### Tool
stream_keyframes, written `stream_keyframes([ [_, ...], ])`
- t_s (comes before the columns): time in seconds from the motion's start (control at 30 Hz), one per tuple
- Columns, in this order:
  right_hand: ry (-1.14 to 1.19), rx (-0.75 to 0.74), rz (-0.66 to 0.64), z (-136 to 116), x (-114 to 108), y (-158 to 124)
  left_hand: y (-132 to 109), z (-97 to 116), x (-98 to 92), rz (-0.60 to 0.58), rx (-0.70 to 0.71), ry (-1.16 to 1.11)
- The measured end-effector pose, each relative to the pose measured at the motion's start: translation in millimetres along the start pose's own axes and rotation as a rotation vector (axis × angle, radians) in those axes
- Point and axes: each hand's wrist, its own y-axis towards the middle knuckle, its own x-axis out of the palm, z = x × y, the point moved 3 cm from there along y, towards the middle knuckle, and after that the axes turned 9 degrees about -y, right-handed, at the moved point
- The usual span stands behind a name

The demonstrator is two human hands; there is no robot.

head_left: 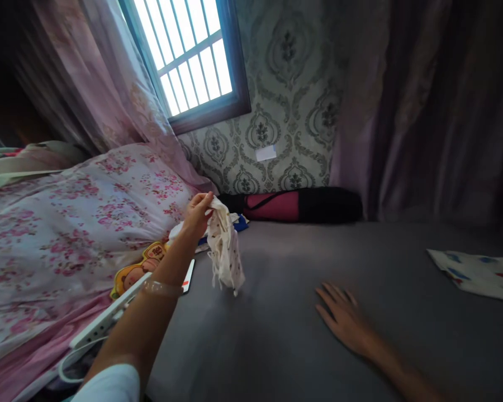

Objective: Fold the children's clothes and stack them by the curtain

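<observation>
Left hand (199, 209): up in the air over the grey sheet (276, 346), thumb and fingers pinched tight on the top of a cloth, arm stretched well forward. There's a clear band (163, 288) round the forearm and a white sleeve (113, 385) further back.
Cloth (226, 251): white with little dark specks, hanging crumpled from that pinch, loose strings at the bottom (can't tell if the lowest bit brushes the sheet or not).
Right hand (346, 324): holding nothing, fingers spread out, palm down, a bit blurry. Honestly can't tell if it's resting on the sheet or just above it.
Printed cloth (482, 273): lying flat off to the right, pale with blue and red marks, well apart from the right hand.
Bag (272, 206): long pink and black one, lying along the foot of the patterned wall (285, 100).
Blue thing (241, 224): just behind the cloth, partly hidden, so no clue what it is.
Left edge: white power strip (104, 315) beside the forearm, yellow bear thing (134, 273) next to it, phone-like slab (188, 276) poking out past the arm.
Flowery cover (129, 184): pink blooms on white, heaped up beyond all that, under the barred window (193, 53) side.
</observation>
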Motion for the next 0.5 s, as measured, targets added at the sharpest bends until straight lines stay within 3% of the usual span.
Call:
stream_keyframes([
  [0.1, 0.087, -0.004, 0.024, 2.7, -6.0, 0.1, -50.1, -20.6, 19.3, -0.115, -0.056, -0.058],
  [0.2, 0.254, -0.030, 0.073, -4.1, -27.6, 3.6, -99.9, -48.4, 37.4, -0.208, -0.102, -0.096],
  [0.33, 0.498, -0.040, 0.048, -40.8, -68.6, 7.4, -155.4, -86.1, 57.2, -0.230, -0.225, -0.119],
  [0.43, 0.623, 0.096, 0.005, -74.1, -86.5, 2.4, -188.3, -110.0, 66.6, -0.263, -0.341, -0.174],
  [0.5, 0.654, 0.213, -0.027, -90.4, -87.3, -5.2, -205.4, -123.1, 67.3, -0.286, -0.377, -0.205],
])
